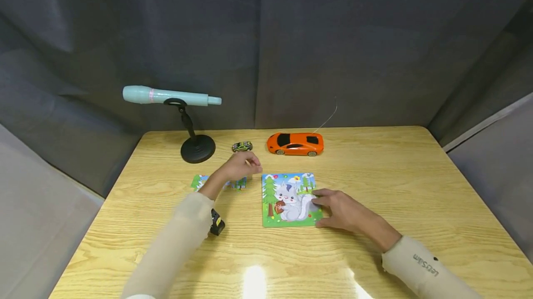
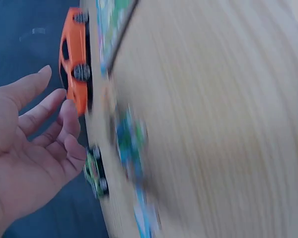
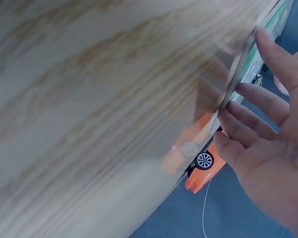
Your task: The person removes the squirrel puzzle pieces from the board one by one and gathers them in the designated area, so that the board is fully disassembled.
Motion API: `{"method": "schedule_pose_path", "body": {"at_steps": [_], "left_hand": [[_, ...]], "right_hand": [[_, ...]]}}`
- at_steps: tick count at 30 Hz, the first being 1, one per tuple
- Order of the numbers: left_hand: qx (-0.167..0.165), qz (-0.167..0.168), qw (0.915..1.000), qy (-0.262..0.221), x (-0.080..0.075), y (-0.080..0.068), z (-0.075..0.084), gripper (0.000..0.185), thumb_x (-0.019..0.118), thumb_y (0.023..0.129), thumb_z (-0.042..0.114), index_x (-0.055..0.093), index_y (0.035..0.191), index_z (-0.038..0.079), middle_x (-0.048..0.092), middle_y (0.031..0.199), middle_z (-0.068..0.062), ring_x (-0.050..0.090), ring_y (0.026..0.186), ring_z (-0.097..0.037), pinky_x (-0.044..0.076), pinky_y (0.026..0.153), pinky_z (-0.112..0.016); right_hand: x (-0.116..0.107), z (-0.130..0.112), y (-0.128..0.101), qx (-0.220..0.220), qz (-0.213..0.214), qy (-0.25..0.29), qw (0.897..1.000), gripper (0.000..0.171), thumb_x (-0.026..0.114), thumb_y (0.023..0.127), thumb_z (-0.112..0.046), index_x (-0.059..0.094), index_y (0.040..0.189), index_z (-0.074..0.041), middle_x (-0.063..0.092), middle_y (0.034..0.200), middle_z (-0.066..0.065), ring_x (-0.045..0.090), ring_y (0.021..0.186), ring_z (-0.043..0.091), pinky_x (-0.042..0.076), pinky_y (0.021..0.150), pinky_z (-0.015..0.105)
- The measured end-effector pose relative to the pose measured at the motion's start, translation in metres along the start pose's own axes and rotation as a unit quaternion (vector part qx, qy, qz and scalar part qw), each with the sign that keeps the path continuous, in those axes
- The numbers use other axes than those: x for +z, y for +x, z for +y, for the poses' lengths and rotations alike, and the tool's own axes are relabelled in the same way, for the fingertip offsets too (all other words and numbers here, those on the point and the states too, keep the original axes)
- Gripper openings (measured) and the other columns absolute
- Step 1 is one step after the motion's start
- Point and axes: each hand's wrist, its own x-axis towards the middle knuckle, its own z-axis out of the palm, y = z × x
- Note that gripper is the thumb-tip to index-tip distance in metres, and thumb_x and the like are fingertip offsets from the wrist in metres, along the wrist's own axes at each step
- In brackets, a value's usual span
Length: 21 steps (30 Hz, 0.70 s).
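Note:
A square picture puzzle [image 1: 291, 211] showing a grey squirrel with an acorn lies flat on the table. My right hand [image 1: 343, 208] touches its right edge with fingertips and thumb; the right wrist view shows the fingers [image 3: 253, 99] extended along that edge. Left of the board and above the table, my left hand [image 1: 241, 165] hovers with loosely bent fingers. Nothing shows between those fingers [image 2: 64, 119] in the left wrist view. Under the left wrist lie colourful puzzle pieces [image 1: 239, 184], partly hidden by the arm and blurred in the left wrist view.
An orange toy car [image 1: 295, 144] with a thin wire stands behind the puzzle, beside a small green toy car [image 1: 242, 146]. A light-blue microphone [image 1: 175, 96] rests on a black stand [image 1: 197, 148] at back left. A black object with a yellow mark [image 1: 217, 223] sits by the left sleeve.

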Motion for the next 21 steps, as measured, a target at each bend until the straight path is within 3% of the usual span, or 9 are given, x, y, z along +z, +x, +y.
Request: {"method": "schedule_pose_path", "body": {"at_steps": [4, 9, 15, 21], "left_hand": [[0.018, -0.026, 0.9995, -0.006, 0.021, 0.007, 0.021, 0.024, 0.064, 0.091, 0.022, 0.062, 0.106, 0.004, 0.06, 0.101, -0.008, 0.056, 0.086, -0.018, 0.047, 0.069, -0.027], [0.015, -0.062, 0.9979, -0.008, 0.045, 0.011, 0.04, 0.033, 0.07, 0.087, 0.021, 0.062, 0.112, 0.003, 0.061, 0.105, -0.007, 0.055, 0.09, -0.016, 0.046, 0.072, -0.025], [0.002, -0.077, 0.9968, -0.018, 0.069, 0.009, 0.056, 0.037, 0.076, 0.081, 0.017, 0.062, 0.113, 0.004, 0.061, 0.109, -0.012, 0.054, 0.085, -0.014, 0.046, 0.071, -0.025], [-0.001, -0.084, 0.9965, 0.001, 0.085, 0.009, 0.064, 0.041, 0.081, 0.075, 0.015, 0.063, 0.11, 0.005, 0.063, 0.105, -0.009, 0.051, 0.084, -0.011, 0.043, 0.075, -0.023]], "right_hand": [[0.001, 0.001, -0.002, -0.006, 0.006, -0.007, 1.0, 0.061, 0.078, 0.076, -0.036, 0.062, 0.121, 0.002, 0.05, 0.136, 0.021, 0.053, 0.121, 0.037, 0.046, 0.097, 0.046], [0.001, 0.002, -0.005, -0.004, 0.01, -0.01, 1.0, 0.06, 0.076, 0.077, -0.037, 0.062, 0.122, 0.0, 0.049, 0.137, 0.023, 0.053, 0.121, 0.038, 0.046, 0.097, 0.047], [0.002, 0.003, -0.005, 0.006, 0.018, 0.0, 1.0, 0.063, 0.077, 0.076, -0.038, 0.061, 0.122, 0.002, 0.052, 0.136, 0.022, 0.052, 0.122, 0.038, 0.045, 0.098, 0.048], [0.003, 0.004, -0.007, 0.008, 0.025, -0.004, 1.0, 0.066, 0.077, 0.076, -0.04, 0.06, 0.123, 0.003, 0.053, 0.136, 0.021, 0.052, 0.123, 0.037, 0.045, 0.099, 0.046]]}}
